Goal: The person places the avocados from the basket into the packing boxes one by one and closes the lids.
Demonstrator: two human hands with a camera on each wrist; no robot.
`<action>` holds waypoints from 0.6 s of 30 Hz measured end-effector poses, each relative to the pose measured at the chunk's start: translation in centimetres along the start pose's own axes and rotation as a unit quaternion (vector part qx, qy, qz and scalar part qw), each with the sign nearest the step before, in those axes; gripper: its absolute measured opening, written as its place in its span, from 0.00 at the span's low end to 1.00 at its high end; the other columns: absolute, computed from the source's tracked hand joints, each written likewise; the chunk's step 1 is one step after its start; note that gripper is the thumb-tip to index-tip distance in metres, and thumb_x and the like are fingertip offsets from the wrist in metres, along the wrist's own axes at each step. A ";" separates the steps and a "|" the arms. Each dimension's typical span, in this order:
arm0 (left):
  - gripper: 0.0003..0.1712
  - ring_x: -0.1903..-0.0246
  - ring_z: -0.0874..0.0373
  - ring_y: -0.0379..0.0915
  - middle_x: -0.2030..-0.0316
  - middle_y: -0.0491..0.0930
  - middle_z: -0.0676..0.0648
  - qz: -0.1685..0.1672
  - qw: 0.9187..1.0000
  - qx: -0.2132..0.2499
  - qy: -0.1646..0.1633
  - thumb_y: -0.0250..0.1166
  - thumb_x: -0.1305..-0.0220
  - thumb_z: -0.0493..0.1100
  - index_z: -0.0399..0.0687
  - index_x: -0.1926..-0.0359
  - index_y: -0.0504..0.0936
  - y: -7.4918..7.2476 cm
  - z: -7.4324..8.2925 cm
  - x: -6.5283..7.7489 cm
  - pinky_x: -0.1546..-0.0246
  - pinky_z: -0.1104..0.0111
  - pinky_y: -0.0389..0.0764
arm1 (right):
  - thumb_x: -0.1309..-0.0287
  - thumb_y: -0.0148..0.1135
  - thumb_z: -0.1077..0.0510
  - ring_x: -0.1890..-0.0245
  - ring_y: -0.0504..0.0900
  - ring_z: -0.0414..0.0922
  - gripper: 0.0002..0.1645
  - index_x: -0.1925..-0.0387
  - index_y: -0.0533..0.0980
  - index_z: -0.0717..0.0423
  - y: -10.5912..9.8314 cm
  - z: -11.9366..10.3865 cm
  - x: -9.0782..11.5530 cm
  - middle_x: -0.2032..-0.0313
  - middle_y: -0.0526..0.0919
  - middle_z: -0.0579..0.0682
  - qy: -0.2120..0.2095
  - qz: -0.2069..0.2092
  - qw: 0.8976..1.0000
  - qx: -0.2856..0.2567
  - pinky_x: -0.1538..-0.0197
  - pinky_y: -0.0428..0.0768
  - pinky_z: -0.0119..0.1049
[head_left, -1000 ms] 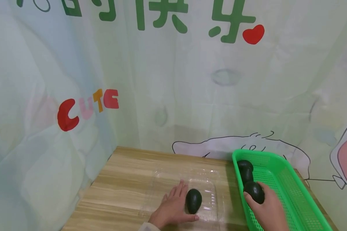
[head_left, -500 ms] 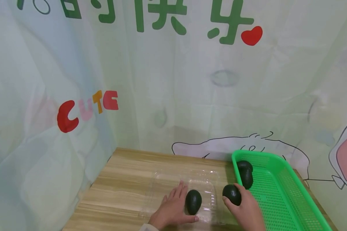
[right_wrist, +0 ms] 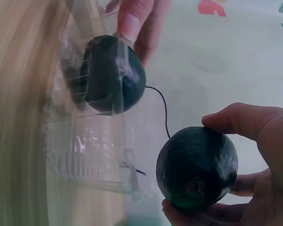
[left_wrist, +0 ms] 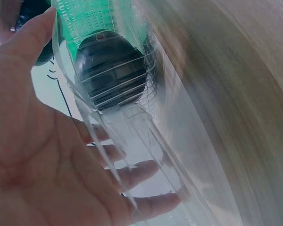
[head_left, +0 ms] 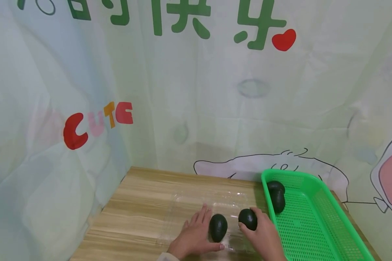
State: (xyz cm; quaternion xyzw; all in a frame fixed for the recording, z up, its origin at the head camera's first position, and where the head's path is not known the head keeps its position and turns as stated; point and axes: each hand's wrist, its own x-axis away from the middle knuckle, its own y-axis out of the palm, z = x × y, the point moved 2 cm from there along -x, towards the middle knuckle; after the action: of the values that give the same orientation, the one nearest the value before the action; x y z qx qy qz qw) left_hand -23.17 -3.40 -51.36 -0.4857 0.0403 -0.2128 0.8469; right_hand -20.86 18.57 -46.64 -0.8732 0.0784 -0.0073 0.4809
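Observation:
A clear plastic clamshell box (head_left: 235, 241) lies on the table with a dark avocado (head_left: 218, 227) inside it. My left hand (head_left: 196, 232) rests on the box at its left side, fingers straight and spread, thumb near the front rim. In the left wrist view those fingers (left_wrist: 146, 174) show through the clear plastic. My right hand (head_left: 264, 232) holds a second avocado (head_left: 248, 219) between thumb and fingers, over the box's right side. The right wrist view shows this held avocado (right_wrist: 196, 168) apart from the one in the box (right_wrist: 113, 75).
A green plastic basket (head_left: 317, 203) stands at the right, with dark avocados (head_left: 277, 197) against its left wall. The wooden table (head_left: 134, 203) reaches back to a printed curtain (head_left: 196, 90) behind and at the left.
My right hand has carried its avocado leftward out of the green basket to the box. My left hand and the avocado beside it have stayed put.

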 end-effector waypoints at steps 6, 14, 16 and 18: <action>0.72 0.25 0.35 0.51 0.19 0.45 0.39 0.002 1.000 -0.003 0.001 0.68 0.54 0.80 0.43 0.20 0.52 0.0 -0.1 0.0 0.38 0.26 0.60 | 0.49 0.76 0.44 0.56 0.83 0.57 0.42 0.39 0.73 0.63 1.2 -0.2 -0.5 0.50 0.82 0.65 0.003 -0.014 1.000 -0.009 0.58 0.83 0.54; 0.72 0.26 0.34 0.53 0.20 0.45 0.39 0.004 1.000 -0.006 0.007 0.68 0.54 0.81 0.43 0.20 0.51 -0.1 0.0 0.0 0.39 0.26 0.61 | 0.49 0.76 0.47 0.57 0.82 0.59 0.39 0.41 0.73 0.63 3.0 -0.5 -0.8 0.49 0.79 0.66 0.001 -0.030 0.999 -0.028 0.60 0.83 0.55; 0.72 0.26 0.34 0.53 0.20 0.45 0.38 0.003 1.000 -0.006 0.006 0.69 0.54 0.80 0.42 0.20 0.51 -0.1 0.1 0.0 0.39 0.26 0.61 | 0.50 0.76 0.47 0.56 0.81 0.60 0.39 0.41 0.73 0.63 3.4 -0.7 -0.8 0.49 0.77 0.66 0.000 -0.032 0.999 -0.025 0.58 0.83 0.56; 0.72 0.25 0.34 0.52 0.20 0.45 0.39 0.001 1.000 -0.006 0.002 0.69 0.53 0.79 0.43 0.20 0.51 0.0 0.1 0.0 0.39 0.26 0.60 | 0.50 0.76 0.46 0.56 0.80 0.59 0.39 0.42 0.74 0.62 3.7 -0.8 -0.8 0.48 0.75 0.66 -0.004 -0.033 0.999 -0.018 0.57 0.82 0.57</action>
State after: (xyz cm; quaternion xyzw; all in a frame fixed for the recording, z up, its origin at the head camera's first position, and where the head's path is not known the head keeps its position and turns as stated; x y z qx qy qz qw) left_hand -23.17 -3.31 -51.28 -0.4902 0.0433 -0.2125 0.8442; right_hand -22.18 16.05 -49.23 -0.8839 0.0476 -0.0188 0.4649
